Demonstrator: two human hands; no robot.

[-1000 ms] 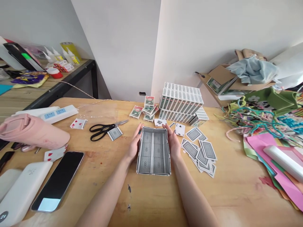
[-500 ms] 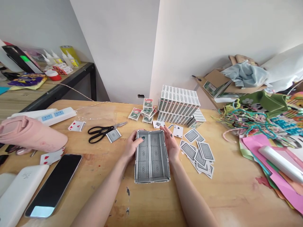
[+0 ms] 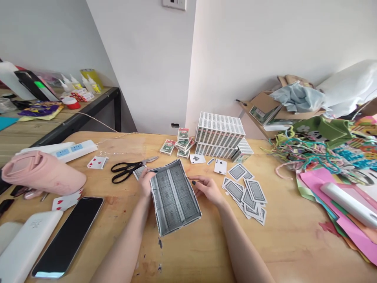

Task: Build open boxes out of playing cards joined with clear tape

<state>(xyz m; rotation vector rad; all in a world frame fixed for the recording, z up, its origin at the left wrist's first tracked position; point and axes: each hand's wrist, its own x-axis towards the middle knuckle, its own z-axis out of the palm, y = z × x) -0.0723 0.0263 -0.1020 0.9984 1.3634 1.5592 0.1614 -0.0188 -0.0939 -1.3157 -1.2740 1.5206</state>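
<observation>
An open box [image 3: 173, 192] made of grey-backed playing cards is tilted in front of me, its inside showing. My left hand [image 3: 145, 181] grips its left wall near the far corner, thumb over the rim. My right hand [image 3: 207, 188] is beside the right wall, fingers stretched toward it and partly apart; whether a fingertip touches the wall I cannot tell. Black-handled scissors [image 3: 126, 169] and a partly covered card lie past my left hand. Loose playing cards [image 3: 249, 194] are spread to the right of my right hand.
Stacked card packs [image 3: 219, 135] stand at the back, with several more packs [image 3: 183, 143] beside them. On the left are a phone [image 3: 69, 236], a pink roll [image 3: 44, 173] and a power strip [image 3: 73, 151]. Tangled yarn [image 3: 309, 149] and coloured paper [image 3: 330, 192] lie right.
The card box has turned and shifted left with my left hand. My right hand has come off its far right corner and moved toward me. The camera view has tipped up slightly.
</observation>
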